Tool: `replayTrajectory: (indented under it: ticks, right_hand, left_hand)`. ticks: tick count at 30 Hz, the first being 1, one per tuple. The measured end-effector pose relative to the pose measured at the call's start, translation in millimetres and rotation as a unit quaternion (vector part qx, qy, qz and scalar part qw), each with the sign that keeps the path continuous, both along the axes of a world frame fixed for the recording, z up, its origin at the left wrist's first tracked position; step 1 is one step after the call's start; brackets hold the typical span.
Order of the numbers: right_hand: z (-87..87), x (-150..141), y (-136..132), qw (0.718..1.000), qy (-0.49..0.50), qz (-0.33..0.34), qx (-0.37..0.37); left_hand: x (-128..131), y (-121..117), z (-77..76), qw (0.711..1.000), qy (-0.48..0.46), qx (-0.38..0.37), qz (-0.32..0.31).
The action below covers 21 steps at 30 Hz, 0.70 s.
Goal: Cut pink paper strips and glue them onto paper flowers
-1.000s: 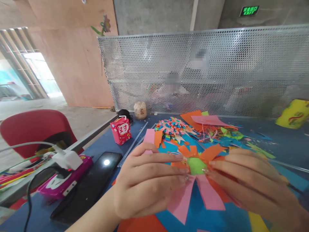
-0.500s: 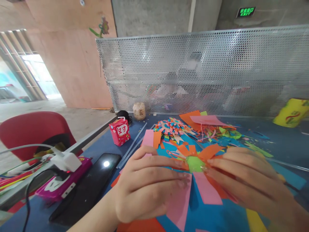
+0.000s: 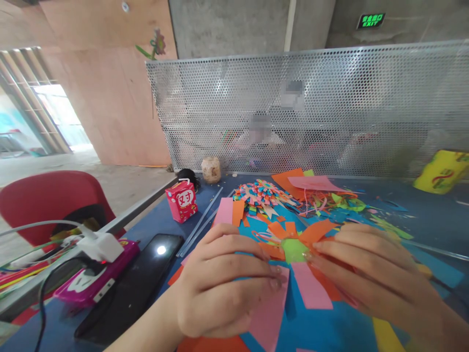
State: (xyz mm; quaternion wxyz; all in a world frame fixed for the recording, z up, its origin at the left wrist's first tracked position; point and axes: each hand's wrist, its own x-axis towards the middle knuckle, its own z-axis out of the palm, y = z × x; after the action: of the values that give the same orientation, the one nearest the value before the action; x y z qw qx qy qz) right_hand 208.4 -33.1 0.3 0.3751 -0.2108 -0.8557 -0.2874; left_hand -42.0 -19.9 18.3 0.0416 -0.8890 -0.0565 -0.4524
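Observation:
A paper flower with a green centre (image 3: 294,251) and orange and pink strips for petals lies in front of me, over blue paper (image 3: 311,327). My right hand (image 3: 377,274) pinches its right side, fingertips at the edge of the green centre. One pink petal strip (image 3: 311,288) points down toward me. My left hand (image 3: 227,288) is closed on a separate pink paper strip (image 3: 270,313), just left of the flower. The left thumb is hidden behind the fingers.
Finished rosettes (image 3: 264,193) and paper scraps (image 3: 330,200) lie behind the flower. At left are a red drink carton (image 3: 182,200), clear sticks (image 3: 201,222), a black phone (image 3: 128,288) and a purple power strip (image 3: 97,274). A perforated metal screen (image 3: 227,98) edges the table.
My left hand has drawn slightly left, away from the green centre, with the pink strip. The flower and my right hand have shifted a little left.

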Motion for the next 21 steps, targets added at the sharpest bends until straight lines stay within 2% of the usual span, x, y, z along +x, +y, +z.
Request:
replayTrajectory:
  ticks: [3, 5, 7, 10, 13, 15, 17, 21]
  right_hand:
    - [3.0, -1, 3, 0.999, -0.011, 0.030, 0.014]
    - [6.2, -4, 4, 0.999, -0.006, 0.039, 0.009]
    - [9.3, -8, 5, 0.998, 0.004, 0.059, -0.019]
    - [10.6, -14, 6, 0.987, 0.059, 0.093, -0.115]
    - [4.6, -19, 9, 0.962, 0.138, 0.075, -0.225]
    - [-2.6, -21, 12, 0.946, 0.191, 0.052, -0.256]
    - [-9.4, -24, 15, 0.929, 0.237, 0.049, -0.279]
    - [-13.9, -29, 17, 0.874, 0.274, 0.072, -0.394]
  left_hand:
    - [3, 2, -2.7, 0.999, -0.013, 0.002, -0.034]
    - [5, 3, -4.3, 0.998, -0.025, -0.030, -0.054]
    - [6, 2, -5.9, 0.993, -0.035, -0.094, -0.064]
    - [5, 2, -8.8, 0.974, -0.049, -0.214, -0.054]
    - [5, 3, -13.1, 0.941, -0.071, -0.330, -0.019]
    - [6, 5, -15.9, 0.910, -0.091, -0.404, -0.001]
    - [8, 7, -17.7, 0.876, -0.118, -0.468, -0.004]
    - [11, 12, -17.1, 0.821, -0.163, -0.546, -0.022]
